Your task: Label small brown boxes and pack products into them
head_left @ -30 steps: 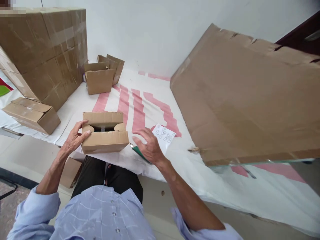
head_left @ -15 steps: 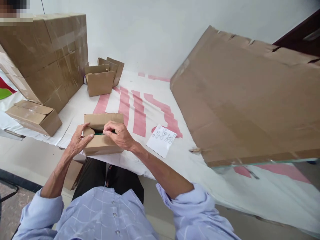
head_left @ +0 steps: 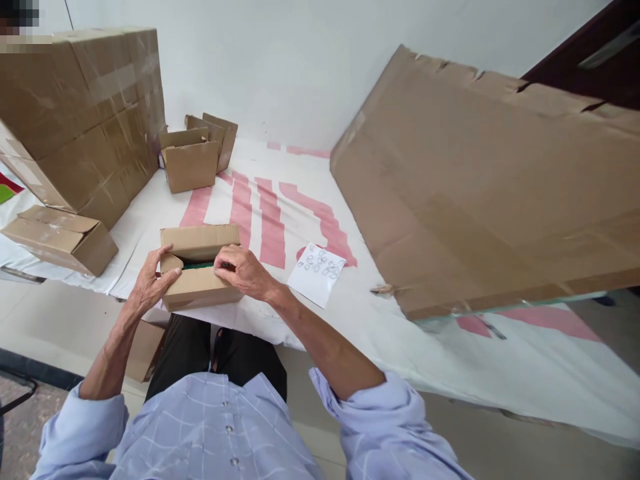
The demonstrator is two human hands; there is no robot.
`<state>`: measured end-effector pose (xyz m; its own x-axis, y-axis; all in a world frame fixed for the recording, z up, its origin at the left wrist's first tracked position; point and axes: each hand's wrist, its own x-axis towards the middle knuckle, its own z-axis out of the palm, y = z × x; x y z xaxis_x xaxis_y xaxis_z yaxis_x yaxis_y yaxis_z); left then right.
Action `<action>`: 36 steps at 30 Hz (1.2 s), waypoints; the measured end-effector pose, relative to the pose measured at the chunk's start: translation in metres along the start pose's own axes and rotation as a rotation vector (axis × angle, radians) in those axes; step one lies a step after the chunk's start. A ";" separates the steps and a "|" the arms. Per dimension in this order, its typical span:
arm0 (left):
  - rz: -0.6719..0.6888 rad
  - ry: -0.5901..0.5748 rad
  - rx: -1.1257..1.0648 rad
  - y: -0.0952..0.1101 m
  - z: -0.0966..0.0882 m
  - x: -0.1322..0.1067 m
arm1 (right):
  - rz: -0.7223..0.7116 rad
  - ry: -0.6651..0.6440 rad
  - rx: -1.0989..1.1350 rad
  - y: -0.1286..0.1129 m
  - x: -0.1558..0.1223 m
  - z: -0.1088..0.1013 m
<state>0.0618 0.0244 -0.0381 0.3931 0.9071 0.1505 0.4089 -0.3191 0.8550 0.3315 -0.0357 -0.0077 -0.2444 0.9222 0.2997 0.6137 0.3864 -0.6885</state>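
A small open cardboard box [head_left: 200, 285] sits at the near edge of the white and pink table cover [head_left: 260, 220]. My left hand [head_left: 150, 283] clasps the box's left end, thumb over the side flap. My right hand [head_left: 243, 270] rests on the box's right end, fingers curled over the opening, pressing a flat green item [head_left: 200, 265] down into it. Only a thin strip of the green item shows. The back flap [head_left: 200, 241] of the box stands open.
A white sheet printed with small shapes [head_left: 317, 273] lies just right of the box. A large flat cardboard sheet [head_left: 480, 193] covers the right side. Big taped cartons [head_left: 85, 113] stand at back left, with smaller boxes [head_left: 60, 237] [head_left: 193, 160] nearby.
My right hand picked up the green item from beside the white sheet and brought it left into the box. My left hand stayed on the box's left end.
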 end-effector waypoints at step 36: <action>-0.281 0.137 0.178 0.035 -0.012 0.026 | 0.803 1.079 0.116 0.193 -0.189 -0.177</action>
<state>0.0764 0.0401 0.0015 0.1356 0.9908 -0.0031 0.6273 -0.0834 0.7743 0.6293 -0.1383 -0.0808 0.8894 0.4410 0.1200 0.2283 -0.2012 -0.9526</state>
